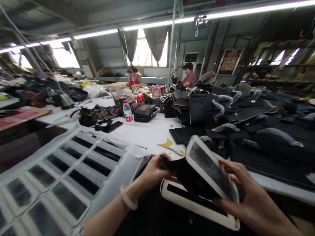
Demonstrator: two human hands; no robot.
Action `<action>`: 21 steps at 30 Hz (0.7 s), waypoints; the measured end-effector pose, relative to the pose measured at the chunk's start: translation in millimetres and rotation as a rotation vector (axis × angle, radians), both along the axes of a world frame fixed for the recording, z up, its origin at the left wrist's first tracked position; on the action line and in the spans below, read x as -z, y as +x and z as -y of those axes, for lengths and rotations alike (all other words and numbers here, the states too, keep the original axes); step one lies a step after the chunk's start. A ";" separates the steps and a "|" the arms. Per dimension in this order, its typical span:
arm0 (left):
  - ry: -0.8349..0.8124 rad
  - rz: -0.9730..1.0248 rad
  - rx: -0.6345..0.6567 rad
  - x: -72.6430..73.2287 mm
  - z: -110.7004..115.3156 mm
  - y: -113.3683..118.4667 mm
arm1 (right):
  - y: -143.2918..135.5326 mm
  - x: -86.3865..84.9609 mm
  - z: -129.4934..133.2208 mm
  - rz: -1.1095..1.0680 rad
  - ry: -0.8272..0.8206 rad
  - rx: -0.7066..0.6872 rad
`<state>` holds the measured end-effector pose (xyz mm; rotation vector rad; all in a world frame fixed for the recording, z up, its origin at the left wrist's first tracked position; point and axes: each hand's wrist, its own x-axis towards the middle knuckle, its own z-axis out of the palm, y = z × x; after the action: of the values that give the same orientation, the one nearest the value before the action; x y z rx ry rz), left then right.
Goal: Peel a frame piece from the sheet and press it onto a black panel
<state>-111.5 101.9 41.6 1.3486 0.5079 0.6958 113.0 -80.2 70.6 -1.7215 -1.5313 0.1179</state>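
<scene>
Here, low in the head view, two bare hands hold a black bag panel with a white-edged frame (209, 168) over the person's lap, at the near edge of the white table (147, 134). The left hand (154, 170), wearing a pale bangle, is closed, pinching the panel's dark left end. The right hand (248, 193) curls around the frame's right side, gripping it. The frame tilts, its long axis running from upper left to lower right. A second white-rimmed piece (197, 206) lies underneath; it could slip off, since only the grip above steadies it. A yellow scraper (171, 146) lies just beyond.
</scene>
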 end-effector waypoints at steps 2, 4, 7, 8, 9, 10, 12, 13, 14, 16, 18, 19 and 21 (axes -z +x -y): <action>-0.021 -0.018 0.000 14.1 2.6 -0.3 | -1.8 7.4 1.0 0.066 0.007 0.004; -0.020 -0.046 -0.012 27.3 3.9 -1.5 | -4.8 14.4 1.4 0.093 0.013 0.005; 0.009 -0.092 -0.050 45.5 3.1 -3.3 | -10.0 25.5 1.6 0.080 -0.013 0.017; 0.018 -0.106 -0.062 50.8 2.4 -3.8 | -11.3 29.3 1.8 0.071 -0.026 0.024; 0.028 -0.118 -0.070 55.5 1.8 -4.2 | -12.2 33.1 2.1 0.065 -0.041 0.032; 0.037 -0.131 -0.074 59.6 1.2 -4.6 | -12.6 36.6 2.6 0.063 -0.055 0.036; 0.055 -0.161 -0.065 65.7 0.6 -5.9 | -11.7 42.5 3.7 0.077 -0.078 0.033; 0.064 -0.180 -0.055 67.7 0.5 -7.0 | -10.5 44.8 4.4 0.094 -0.086 0.031; 0.075 -0.199 -0.045 69.0 0.5 -8.3 | -9.0 46.8 5.1 0.118 -0.098 0.033; 0.104 -0.237 -0.034 69.6 0.7 -11.8 | -5.8 49.9 6.9 0.186 -0.127 0.048; 0.155 -0.271 -0.044 68.0 1.3 -15.8 | -3.1 52.5 8.8 0.272 -0.150 0.066; 0.188 -0.287 -0.054 66.6 1.8 -17.6 | -2.1 53.8 9.7 0.319 -0.152 0.072; 0.252 -0.305 -0.072 63.4 3.1 -20.6 | -0.9 56.2 10.9 0.423 -0.139 0.077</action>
<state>-132.2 98.8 -21.7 1.6935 0.7332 0.6305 112.1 -91.1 14.5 -2.0048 -1.7867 -0.1962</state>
